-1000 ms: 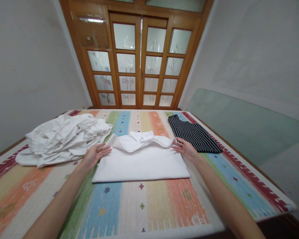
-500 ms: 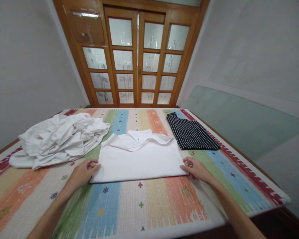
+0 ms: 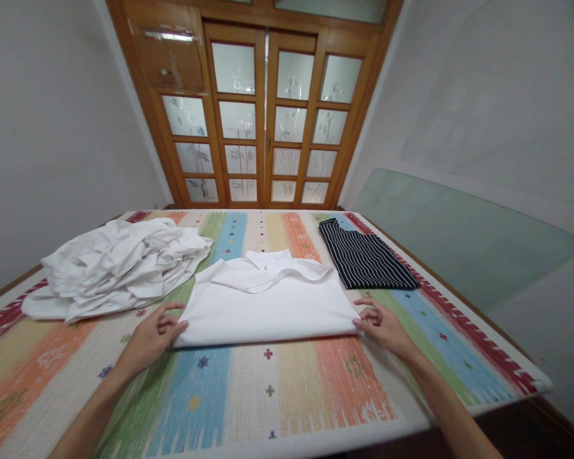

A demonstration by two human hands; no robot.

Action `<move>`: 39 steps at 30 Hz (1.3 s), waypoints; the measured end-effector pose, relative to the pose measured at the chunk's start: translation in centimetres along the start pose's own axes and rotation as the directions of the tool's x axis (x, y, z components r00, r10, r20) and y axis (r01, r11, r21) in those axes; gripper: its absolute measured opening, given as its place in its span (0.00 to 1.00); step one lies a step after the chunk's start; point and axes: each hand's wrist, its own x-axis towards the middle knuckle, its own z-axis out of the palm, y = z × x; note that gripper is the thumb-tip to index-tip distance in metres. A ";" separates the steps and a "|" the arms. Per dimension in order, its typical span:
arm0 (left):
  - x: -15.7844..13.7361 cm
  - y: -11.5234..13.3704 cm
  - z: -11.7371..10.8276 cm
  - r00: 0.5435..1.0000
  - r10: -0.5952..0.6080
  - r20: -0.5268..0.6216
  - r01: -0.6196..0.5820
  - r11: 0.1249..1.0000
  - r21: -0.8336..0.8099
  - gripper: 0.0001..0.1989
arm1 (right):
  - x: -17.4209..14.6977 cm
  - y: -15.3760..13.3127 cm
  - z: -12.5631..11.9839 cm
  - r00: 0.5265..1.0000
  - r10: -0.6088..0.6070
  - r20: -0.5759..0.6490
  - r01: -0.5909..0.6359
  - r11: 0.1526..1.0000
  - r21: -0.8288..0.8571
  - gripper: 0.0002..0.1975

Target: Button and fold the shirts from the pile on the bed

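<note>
A white collared shirt [image 3: 268, 312] lies folded into a wide rectangle in front of me, its collar on the far side. My left hand [image 3: 155, 335] is at the shirt's near left corner, thumb and curled fingers closed on the edge. At the near right corner my right hand [image 3: 380, 326] pinches the fabric between thumb and fingers. The near edge runs nearly straight between both hands. Exactly how much cloth each hand grips is hidden.
Crumpled white clothes [image 3: 124, 264] are heaped at the left. A folded black-and-white striped garment [image 3: 368, 255] lies at the right. A colourful striped cloth [image 3: 249, 395] covers the table. Walls flank both sides, and wooden glazed doors [image 3: 265, 121] stand beyond.
Both hands have shifted slightly at the shirt's near corners, the right one a little inward. The near edge sits slightly farther from me. The camera view has tilted slightly.
</note>
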 end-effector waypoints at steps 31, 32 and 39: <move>5.8 0.4 8.6 0.698 0.562 0.444 -0.710 0.460 0.534 0.22 | 7.1 -0.6 7.6 0.851 -0.329 0.410 0.523 0.611 -0.595 0.23; 6.4 0.3 8.6 0.700 0.568 0.433 -0.705 0.451 0.547 0.23 | 7.7 -0.5 7.5 0.855 -0.323 0.406 0.516 0.610 -0.602 0.24; 9.7 -1.4 8.7 0.770 0.553 0.317 -0.603 0.470 0.645 0.28 | 11.1 0.5 7.1 0.895 -0.248 0.371 0.443 0.598 -0.668 0.30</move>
